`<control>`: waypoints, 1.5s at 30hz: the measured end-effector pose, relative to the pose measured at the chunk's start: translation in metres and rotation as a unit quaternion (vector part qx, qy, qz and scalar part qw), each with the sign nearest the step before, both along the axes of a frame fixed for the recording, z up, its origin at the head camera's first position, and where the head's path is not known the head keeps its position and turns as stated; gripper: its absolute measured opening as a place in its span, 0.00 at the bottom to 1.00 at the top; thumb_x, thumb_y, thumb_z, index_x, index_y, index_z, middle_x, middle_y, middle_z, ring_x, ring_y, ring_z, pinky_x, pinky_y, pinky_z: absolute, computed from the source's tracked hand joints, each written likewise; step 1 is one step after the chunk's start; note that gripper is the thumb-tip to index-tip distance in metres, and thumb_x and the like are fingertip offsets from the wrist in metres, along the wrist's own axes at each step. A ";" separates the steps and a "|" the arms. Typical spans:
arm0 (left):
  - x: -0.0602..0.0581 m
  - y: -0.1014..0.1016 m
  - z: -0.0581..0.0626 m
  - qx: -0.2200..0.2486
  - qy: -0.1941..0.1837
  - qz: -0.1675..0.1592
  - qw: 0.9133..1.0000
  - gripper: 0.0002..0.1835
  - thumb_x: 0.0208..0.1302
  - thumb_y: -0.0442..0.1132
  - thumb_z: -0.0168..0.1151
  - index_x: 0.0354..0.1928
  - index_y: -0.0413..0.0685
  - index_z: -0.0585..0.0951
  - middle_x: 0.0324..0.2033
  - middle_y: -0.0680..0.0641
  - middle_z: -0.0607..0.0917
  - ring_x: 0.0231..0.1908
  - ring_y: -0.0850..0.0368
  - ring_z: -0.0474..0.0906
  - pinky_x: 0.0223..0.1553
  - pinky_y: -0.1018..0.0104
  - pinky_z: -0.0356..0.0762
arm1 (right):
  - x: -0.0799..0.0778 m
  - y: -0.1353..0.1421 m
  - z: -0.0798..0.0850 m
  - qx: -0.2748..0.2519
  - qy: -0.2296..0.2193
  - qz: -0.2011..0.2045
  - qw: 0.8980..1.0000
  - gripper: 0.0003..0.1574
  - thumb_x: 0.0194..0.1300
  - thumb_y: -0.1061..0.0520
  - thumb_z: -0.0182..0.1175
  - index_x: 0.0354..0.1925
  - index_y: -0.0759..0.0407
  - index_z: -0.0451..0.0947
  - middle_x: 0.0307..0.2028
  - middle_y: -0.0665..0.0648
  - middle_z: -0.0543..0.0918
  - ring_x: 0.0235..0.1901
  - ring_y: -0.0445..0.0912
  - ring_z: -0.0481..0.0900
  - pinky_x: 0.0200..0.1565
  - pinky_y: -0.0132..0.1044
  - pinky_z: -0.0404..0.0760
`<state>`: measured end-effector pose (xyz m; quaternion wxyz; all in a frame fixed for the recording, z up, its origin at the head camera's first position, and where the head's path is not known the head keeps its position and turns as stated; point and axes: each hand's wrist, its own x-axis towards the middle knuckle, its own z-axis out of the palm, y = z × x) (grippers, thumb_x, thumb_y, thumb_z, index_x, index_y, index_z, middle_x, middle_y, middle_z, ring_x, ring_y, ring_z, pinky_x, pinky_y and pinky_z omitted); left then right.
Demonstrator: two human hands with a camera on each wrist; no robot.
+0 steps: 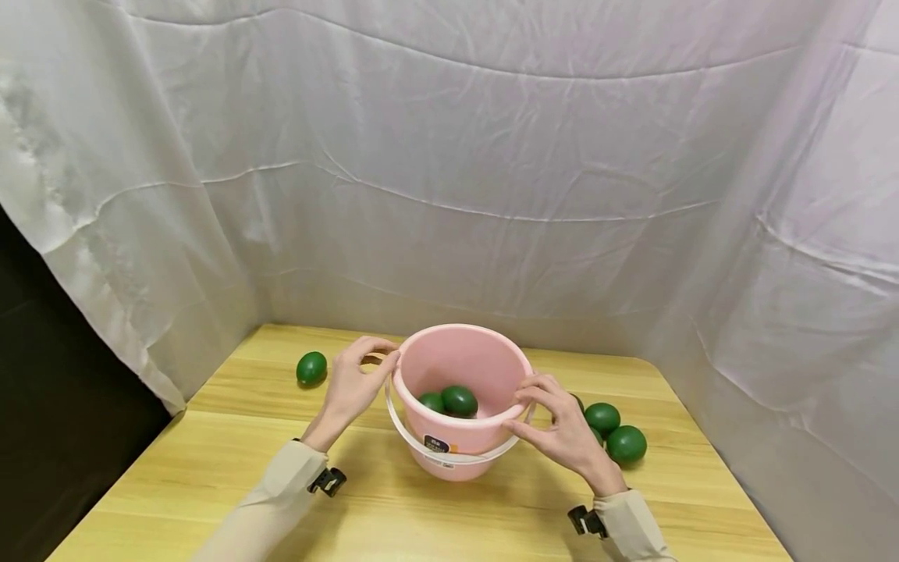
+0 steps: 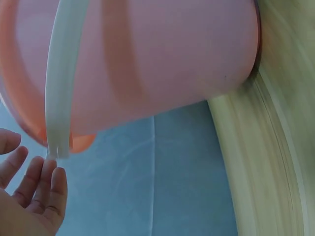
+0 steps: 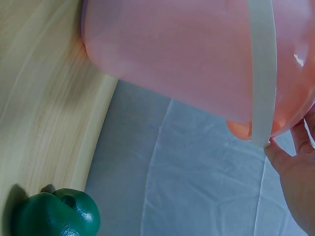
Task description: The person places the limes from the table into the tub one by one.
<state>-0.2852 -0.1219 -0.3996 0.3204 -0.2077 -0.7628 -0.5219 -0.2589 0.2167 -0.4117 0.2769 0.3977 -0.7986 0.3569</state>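
Note:
A pink bucket (image 1: 449, 437) with a white handle (image 2: 61, 73) stands on the wooden table, its mouth tilted toward me. Two smooth, dark-green oval pieces (image 1: 460, 400) lie inside it. My left hand (image 1: 354, 382) is at the left side of the rim, fingertips right at the handle's end and fingers loosely bent. At the right side, my right hand (image 1: 562, 425) pinches the rim, with its fingers over the edge and the thumb outside. Below the rim, the handle hangs across the bucket's front.
On the table (image 1: 393, 515), one green oval piece (image 1: 311, 368) lies left of the bucket. Several more, including one nearest me (image 1: 627, 445), are clustered beyond my right hand. Pale grey cloth (image 1: 456, 172) hangs behind the table and along both sides.

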 end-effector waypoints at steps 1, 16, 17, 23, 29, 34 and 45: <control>0.000 -0.001 0.000 0.003 -0.008 0.001 1.000 0.05 0.62 0.37 0.68 0.39 0.45 0.86 0.37 0.48 0.87 0.39 0.53 0.83 0.40 0.61 0.84 | 0.000 0.000 0.000 0.000 -0.001 0.000 1.000 0.23 0.47 0.60 0.77 0.42 0.48 0.82 0.47 0.50 0.80 0.49 0.46 0.75 0.54 0.28 0.73; 0.003 -0.032 -0.019 -0.036 -0.077 0.050 0.995 0.07 0.64 0.42 0.67 0.40 0.48 0.86 0.36 0.50 0.88 0.38 0.56 0.84 0.38 0.69 0.82 | -0.002 -0.002 -0.003 0.005 -0.007 -0.002 1.000 0.23 0.48 0.59 0.78 0.43 0.47 0.82 0.48 0.50 0.80 0.50 0.44 0.74 0.54 0.29 0.73; 0.003 -0.034 -0.020 -0.039 -0.083 0.049 0.995 0.07 0.64 0.42 0.67 0.40 0.47 0.86 0.36 0.50 0.88 0.38 0.56 0.84 0.38 0.69 0.82 | -0.002 -0.002 -0.003 0.005 -0.006 -0.004 1.000 0.24 0.47 0.59 0.78 0.43 0.48 0.82 0.48 0.51 0.80 0.50 0.45 0.74 0.54 0.28 0.73; -0.001 -0.050 -0.027 -0.055 -0.104 0.060 0.991 0.06 0.65 0.43 0.66 0.39 0.50 0.86 0.34 0.51 0.88 0.37 0.57 0.83 0.38 0.70 0.82 | 0.001 -0.006 -0.001 0.001 -0.002 -0.007 1.000 0.24 0.43 0.64 0.78 0.41 0.54 0.82 0.46 0.56 0.80 0.48 0.50 0.75 0.54 0.26 0.72; -0.006 -0.065 -0.038 -0.055 -0.125 0.074 0.988 0.06 0.65 0.42 0.66 0.39 0.48 0.86 0.34 0.49 0.88 0.36 0.57 0.83 0.37 0.73 0.80 | 0.020 -0.016 0.021 0.000 -0.008 -0.001 1.000 0.22 0.43 0.67 0.77 0.39 0.58 0.82 0.44 0.57 0.80 0.47 0.53 0.75 0.54 0.26 0.72; -0.009 -0.078 -0.046 -0.065 -0.142 0.087 0.984 0.06 0.65 0.40 0.65 0.39 0.46 0.86 0.33 0.49 0.87 0.32 0.57 0.81 0.33 0.72 0.77 | 0.023 -0.017 0.026 0.001 -0.005 0.002 1.000 0.22 0.44 0.68 0.77 0.39 0.59 0.81 0.44 0.58 0.80 0.47 0.53 0.75 0.55 0.26 0.71; -0.018 -0.103 -0.058 -0.087 -0.166 0.130 0.974 0.07 0.65 0.41 0.65 0.41 0.47 0.86 0.34 0.47 0.88 0.33 0.57 0.81 0.35 0.70 0.76 | 0.000 -0.004 -0.002 0.004 -0.016 -0.004 1.000 0.23 0.47 0.60 0.78 0.43 0.49 0.82 0.48 0.52 0.80 0.50 0.47 0.74 0.56 0.28 0.71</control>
